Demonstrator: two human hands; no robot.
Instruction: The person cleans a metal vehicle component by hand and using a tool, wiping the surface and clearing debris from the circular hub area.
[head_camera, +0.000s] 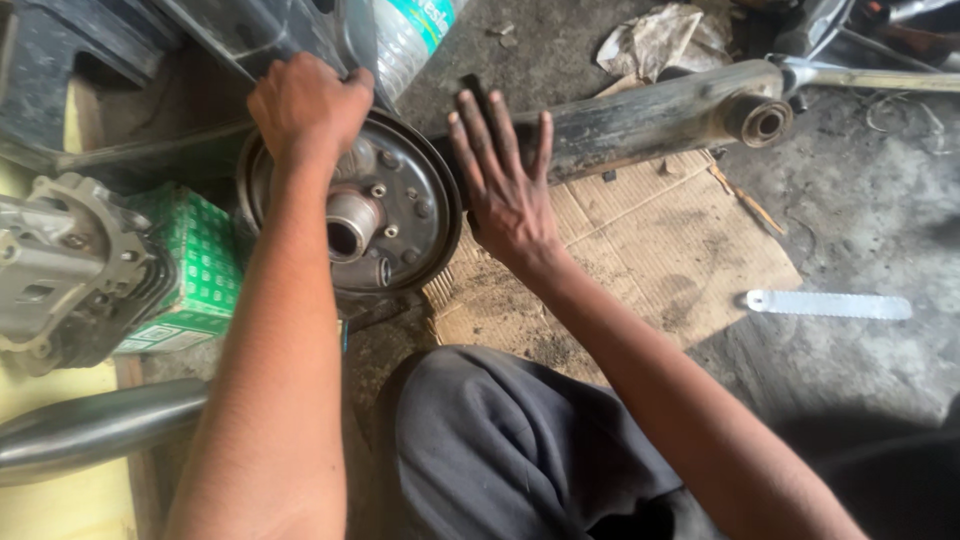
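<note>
A round, dirty metal drum plate (400, 210) with a hollow centre sleeve stands on edge on the floor. My left hand (308, 105) curls over its upper left rim and grips it. My right hand (505, 185) lies flat with fingers spread against the drum's right edge, where a long greasy metal arm (660, 115) joins it. The arm runs up to the right and ends in a round bush (762, 120).
Torn brown cardboard (650, 250) lies on the grimy concrete under the arm. A flat silver blade (828, 304) lies at the right. A green box (195, 270) and a grey finned engine part (60, 270) sit at the left, a steel pipe (95, 425) below, a plastic bottle (408, 35) above. My dark-trousered knee (510, 450) fills the bottom.
</note>
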